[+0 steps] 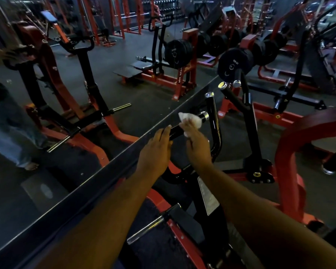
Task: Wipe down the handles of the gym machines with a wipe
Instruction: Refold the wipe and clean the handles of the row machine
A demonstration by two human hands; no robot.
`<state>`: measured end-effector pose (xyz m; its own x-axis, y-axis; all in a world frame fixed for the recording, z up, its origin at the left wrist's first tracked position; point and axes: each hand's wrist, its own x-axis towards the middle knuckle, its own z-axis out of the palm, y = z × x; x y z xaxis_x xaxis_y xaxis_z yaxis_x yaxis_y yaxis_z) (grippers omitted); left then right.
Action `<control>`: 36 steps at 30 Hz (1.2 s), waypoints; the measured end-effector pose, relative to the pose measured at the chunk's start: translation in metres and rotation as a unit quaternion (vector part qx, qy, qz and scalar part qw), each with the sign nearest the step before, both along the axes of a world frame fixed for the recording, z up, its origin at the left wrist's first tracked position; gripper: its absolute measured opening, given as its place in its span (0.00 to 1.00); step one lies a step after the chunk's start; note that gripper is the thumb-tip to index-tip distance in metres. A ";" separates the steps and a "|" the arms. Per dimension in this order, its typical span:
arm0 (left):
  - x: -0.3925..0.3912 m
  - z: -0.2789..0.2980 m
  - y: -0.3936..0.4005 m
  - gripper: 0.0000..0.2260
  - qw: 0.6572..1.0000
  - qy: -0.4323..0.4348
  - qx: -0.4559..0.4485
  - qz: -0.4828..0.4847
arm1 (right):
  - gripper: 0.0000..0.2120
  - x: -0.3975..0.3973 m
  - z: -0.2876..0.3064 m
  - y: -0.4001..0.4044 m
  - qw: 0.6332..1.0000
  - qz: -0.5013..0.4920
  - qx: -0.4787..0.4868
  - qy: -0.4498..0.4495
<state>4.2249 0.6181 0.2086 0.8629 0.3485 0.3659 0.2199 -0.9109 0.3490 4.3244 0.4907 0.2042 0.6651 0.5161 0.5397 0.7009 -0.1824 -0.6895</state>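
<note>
Wipe [190, 120], white, crumpled, sat at frame centre, bunched over the black handle [184, 126] just short of its chrome end cap [205, 115]. It lay beyond and above the R hand [197, 146], under that hand's fingertips; R fingers were curled onto it, pressing it to the bar. Exact finger spread under the wipe: couldn't tell.

Handle long axis ran lower left to upper right, cap end pointing upper right toward the bent upright bar [214, 121].

L hand [156, 150] was just left of the R hand, apart from it. Fingers lay fairly straight, close together, tips on the handle's lower-left end; thumb hidden, wrap round the bar not clear.

Mirror [66, 94] filled the left of frame, showing a reflected red/black machine. Weight plates [235, 62] at upper right.
</note>
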 end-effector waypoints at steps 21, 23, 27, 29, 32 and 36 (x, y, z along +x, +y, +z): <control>0.002 -0.003 0.001 0.24 1.000 -0.002 0.006 -0.002 | 0.16 -0.009 -0.002 0.003 0.733 -0.119 0.475 0.472; 0.001 -0.001 0.000 0.23 1.000 -0.003 0.009 -0.001 | 0.17 0.008 0.005 0.009 0.674 -0.110 0.495 0.537; 0.001 -0.002 0.003 0.23 1.000 -0.003 0.006 -0.009 | 0.17 0.002 0.028 0.028 0.648 -0.109 0.478 0.582; 0.001 -0.003 0.004 0.24 1.000 0.003 0.003 -0.010 | 0.15 -0.015 0.031 0.032 0.645 -0.114 0.452 0.605; 0.002 -0.002 0.006 0.25 1.000 0.012 -0.001 -0.013 | 0.12 -0.046 0.023 0.027 0.652 -0.045 0.406 0.639; 0.000 -0.001 0.002 0.24 1.000 0.003 -0.002 -0.005 | 0.11 -0.037 0.012 0.006 0.674 -0.030 0.383 0.631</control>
<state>4.2250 0.6202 0.2072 0.8684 0.3413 0.3598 0.2126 -0.9117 0.3516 4.2872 0.4966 0.2167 0.8510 0.3590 -0.3834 -0.5251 0.5641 -0.6372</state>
